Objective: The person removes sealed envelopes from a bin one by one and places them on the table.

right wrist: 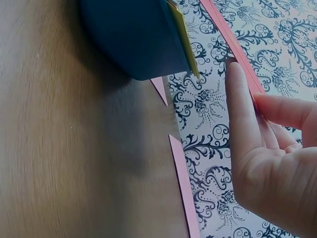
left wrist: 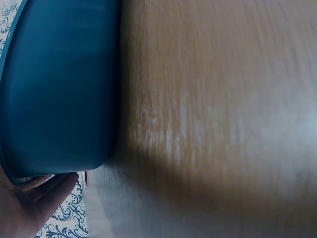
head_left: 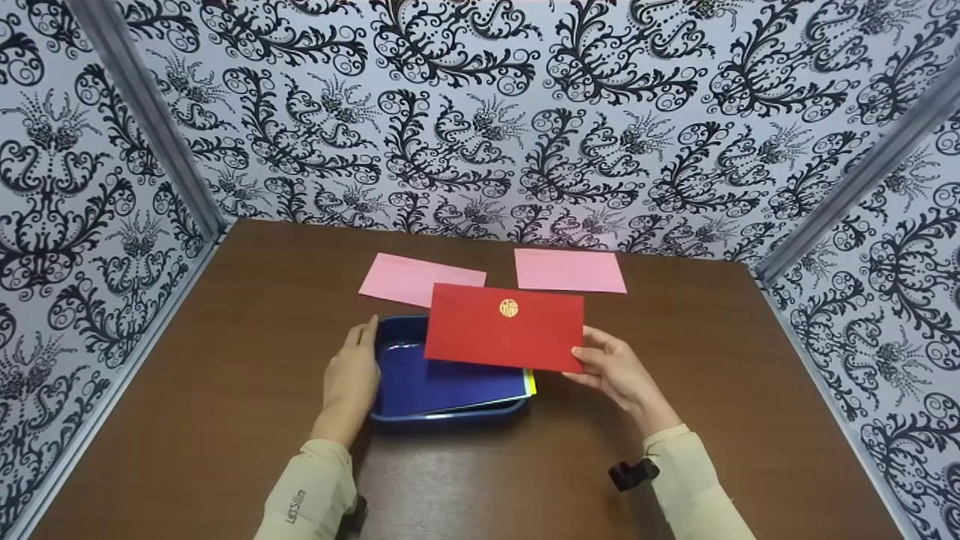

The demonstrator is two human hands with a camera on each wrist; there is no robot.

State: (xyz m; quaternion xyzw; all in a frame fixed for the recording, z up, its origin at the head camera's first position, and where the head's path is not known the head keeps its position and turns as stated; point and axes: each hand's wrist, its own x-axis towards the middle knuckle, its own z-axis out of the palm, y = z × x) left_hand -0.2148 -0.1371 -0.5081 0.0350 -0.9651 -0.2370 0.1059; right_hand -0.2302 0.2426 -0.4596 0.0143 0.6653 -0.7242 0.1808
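My right hand pinches the right edge of a red envelope with a gold round emblem, thumb on its near face. In the right wrist view the red envelope appears edge-on between thumb and fingers. It is held above a dark blue tray, covering the tray's back right part. Inside the tray lie a blue sheet or envelope and a yellow-edged piece sticking out at the right. My left hand rests along the tray's left side, fingers fairly straight against the outer wall; its thumb is hidden.
Two pink envelopes or cards, a left one and a right one, lie on the brown table behind the tray. The left one is partly covered by the red envelope. Patterned panels enclose the table at the back and sides.
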